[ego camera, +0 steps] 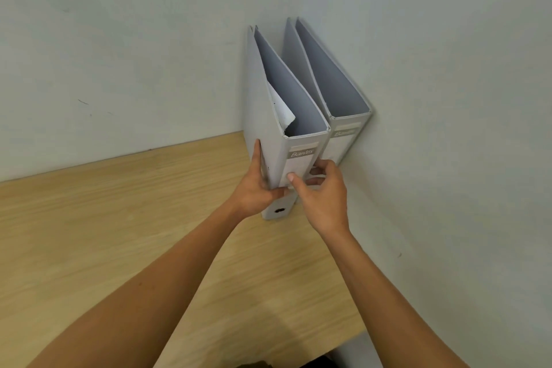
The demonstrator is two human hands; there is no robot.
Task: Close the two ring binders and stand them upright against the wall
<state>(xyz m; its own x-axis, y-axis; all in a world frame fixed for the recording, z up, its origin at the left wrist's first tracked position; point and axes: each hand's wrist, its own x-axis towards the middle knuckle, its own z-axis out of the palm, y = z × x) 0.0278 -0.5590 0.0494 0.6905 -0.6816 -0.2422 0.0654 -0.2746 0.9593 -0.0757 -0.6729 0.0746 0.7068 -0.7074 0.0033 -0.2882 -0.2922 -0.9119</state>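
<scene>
A grey cardboard ring binder (280,116) is held upright on the light wooden desk (119,233), the left hand (257,188) gripped closed on its left cover and the right hand (322,191) pinched on its spine. A second grey ring binder (337,104) is stood just beside it to the right, against the pale wall (448,98).

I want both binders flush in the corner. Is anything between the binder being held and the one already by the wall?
Nothing visible. The held binder stands right beside the second binder, gripped by the left hand and right hand.

Likely office, ring binders (301,116), wooden desk (119,233)
</scene>
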